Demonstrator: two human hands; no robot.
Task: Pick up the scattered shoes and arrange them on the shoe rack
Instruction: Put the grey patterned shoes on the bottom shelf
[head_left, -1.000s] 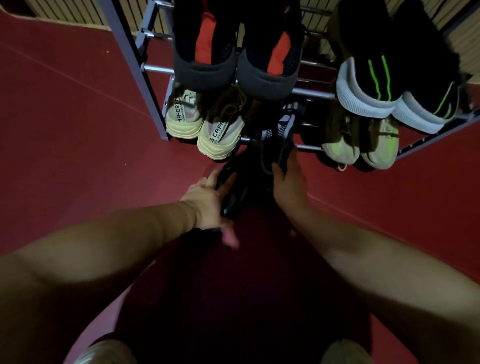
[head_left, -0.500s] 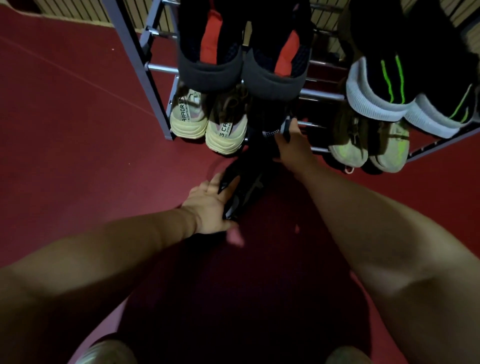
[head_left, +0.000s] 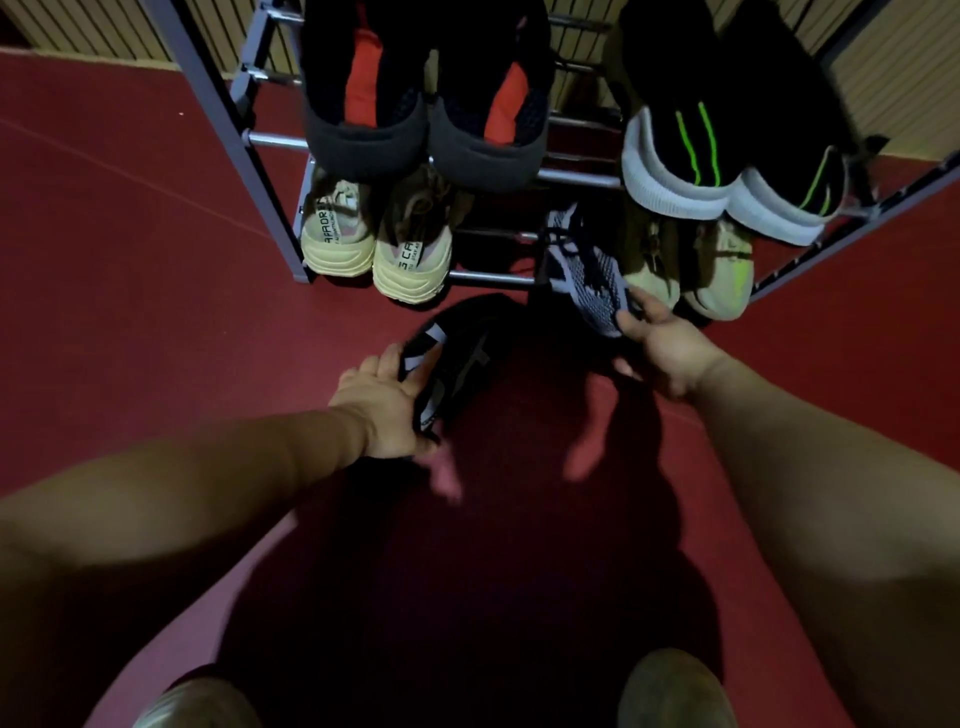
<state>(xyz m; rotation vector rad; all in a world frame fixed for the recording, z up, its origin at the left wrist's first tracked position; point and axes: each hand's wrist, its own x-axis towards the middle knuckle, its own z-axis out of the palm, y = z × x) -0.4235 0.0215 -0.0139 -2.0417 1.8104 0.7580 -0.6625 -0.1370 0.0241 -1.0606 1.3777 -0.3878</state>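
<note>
I have just one view, a wide-angle camera worn on the person's head, so no second view overlaps it. It looks forward and steeply down past both forearms at the red floor (head_left: 130, 291), with the person's knees at the bottom edge. The shoe rack (head_left: 244, 140) fills the top of the frame, close ahead and seen from above, its posts bowing outward under the lens distortion. The left hand (head_left: 379, 400) and right hand (head_left: 670, 353) sit near mid-frame, close to the camera.

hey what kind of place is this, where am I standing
Probably a home entryway or shoe storage corner: a metal shoe rack holds pairs of sneakers, on a red floor beside a slatted wall.
</note>
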